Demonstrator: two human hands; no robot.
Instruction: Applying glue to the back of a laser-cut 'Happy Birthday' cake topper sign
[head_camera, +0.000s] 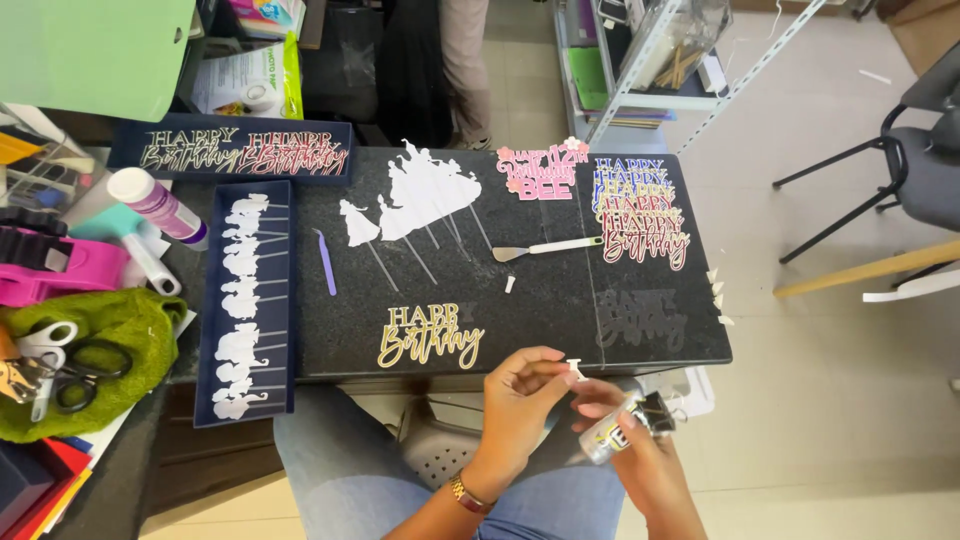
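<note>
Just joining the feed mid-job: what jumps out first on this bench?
The gold birthday cake topper lies at the near edge of the black board, with stacked coloured toppers far right. Below the board, the left hand pinches a small white piece beside the right hand, which holds a small glue tube.

A small craft workshop making paper cake toppers: birthday toppers (430, 335) and white silhouette picks (242, 300) are lying across the dark desk (540, 300), scissors (70, 370) and a glue bottle (155, 205) are sitting nearby, and a metal supply shelf (650, 70) is standing behind.
</note>
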